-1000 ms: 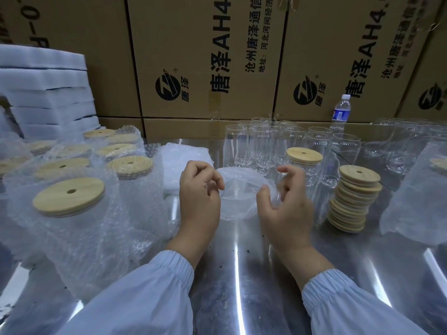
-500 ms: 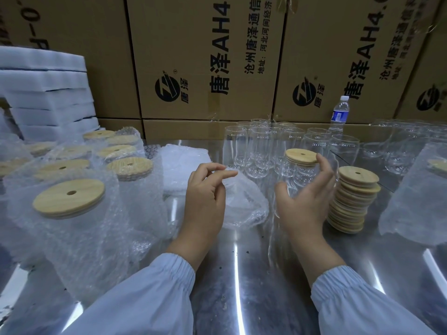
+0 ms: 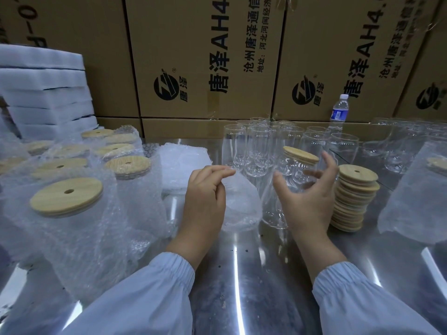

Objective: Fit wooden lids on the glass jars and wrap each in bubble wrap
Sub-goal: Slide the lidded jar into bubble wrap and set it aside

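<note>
My right hand [image 3: 310, 201] grips a clear glass jar [image 3: 278, 211] with a wooden lid [image 3: 300, 154] on it; the jar leans left at its base, close to the steel table [image 3: 242, 274]. My left hand [image 3: 205, 197] pinches the upper edge of a bubble wrap piece [image 3: 242, 209] that lies just left of the jar. A stack of wooden lids [image 3: 355, 199] stands right of my right hand. Several bare glass jars [image 3: 261, 146] stand behind both hands.
Several wrapped, lidded jars [image 3: 70, 213] crowd the left side, and another wrapped jar [image 3: 420, 197] stands at the right. A pile of bubble wrap [image 3: 181, 165] lies behind my left hand. White foam sheets [image 3: 43, 93], cardboard boxes [image 3: 205, 56] and a water bottle [image 3: 339, 112] line the back.
My right hand let go of the bubble wrap, reached back to the lidded jar, gripped it and drew it toward the wrap. My left hand kept its hold on the wrap's edge.
</note>
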